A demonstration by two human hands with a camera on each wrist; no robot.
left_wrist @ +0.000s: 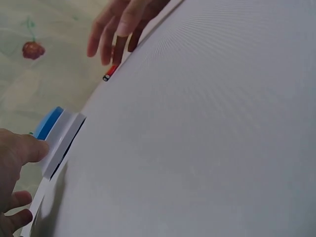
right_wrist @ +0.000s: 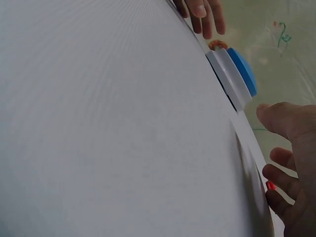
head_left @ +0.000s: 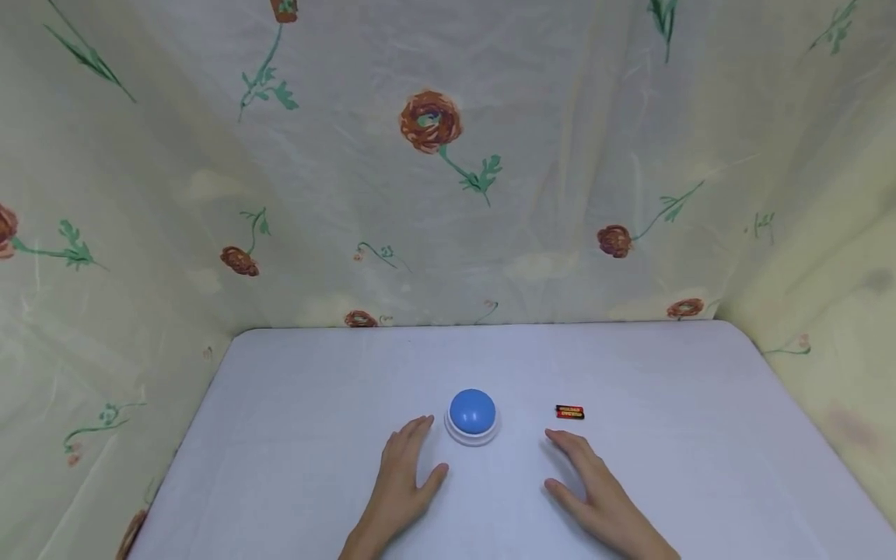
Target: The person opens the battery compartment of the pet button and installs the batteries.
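A round push button with a blue dome point(head_left: 472, 411) on a white base sits near the middle of the white table. To its right lies a small pair of red and black batteries point(head_left: 570, 412), side by side. My left hand point(head_left: 401, 484), fingers extended and thumb apart, is just left of the button and holds nothing. Bare too is my right hand point(head_left: 596, 495), its fingertips just short of the batteries and its thumb spread. In the right wrist view the fingers partly hide the red of a battery point(right_wrist: 270, 185). The left wrist view shows the button point(left_wrist: 63, 129) beyond my left thumb.
The white tabletop point(head_left: 315, 404) has rounded far corners. Cream cloth point(head_left: 532, 155) printed with brown-red flowers hangs behind the table's far edge and along both sides.
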